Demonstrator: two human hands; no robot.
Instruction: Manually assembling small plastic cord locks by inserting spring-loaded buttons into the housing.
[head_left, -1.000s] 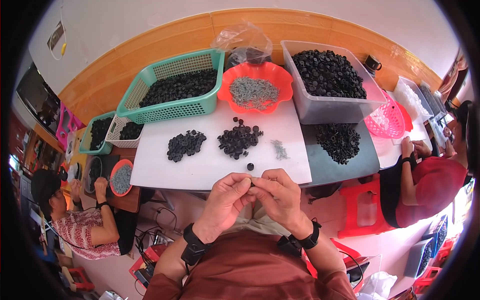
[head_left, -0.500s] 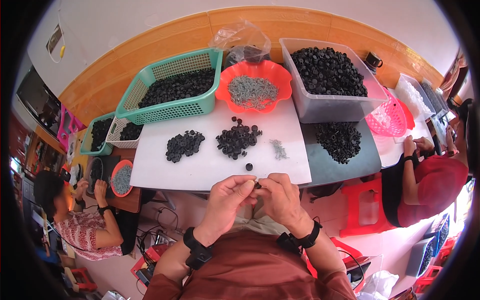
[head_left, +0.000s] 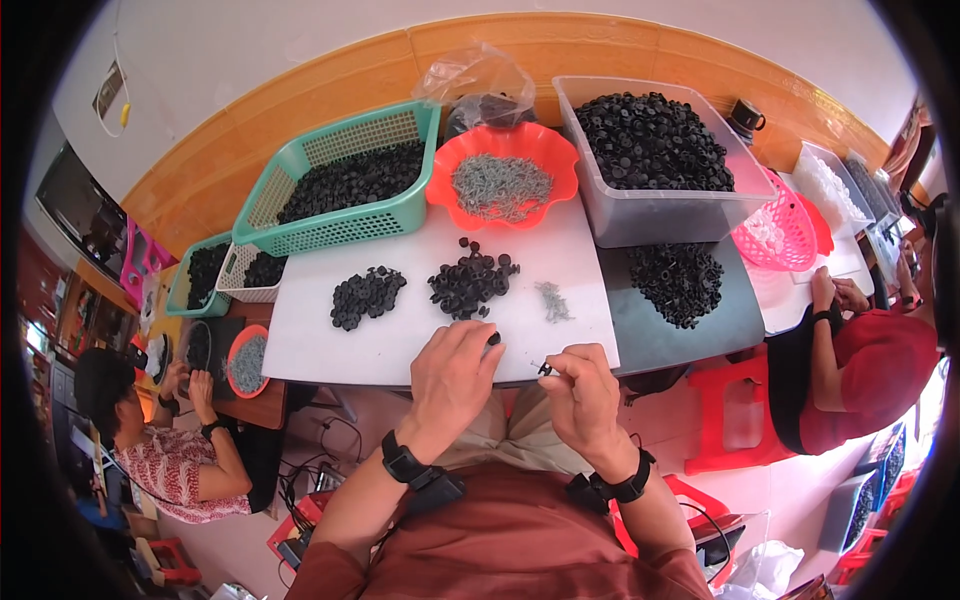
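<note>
Now our left hand (head_left: 452, 375) pinches a small black plastic ring (head_left: 493, 339) at the white tabletop's (head_left: 400, 345) near edge, while our right hand (head_left: 585, 395) grips a tiny dark screw-like piece (head_left: 544, 369). Both parts look light, stiff and easily dropped, best held by their rims. Just beyond lie a loose pile of black rings (head_left: 470, 282) and grey screws (head_left: 552, 300).
</note>
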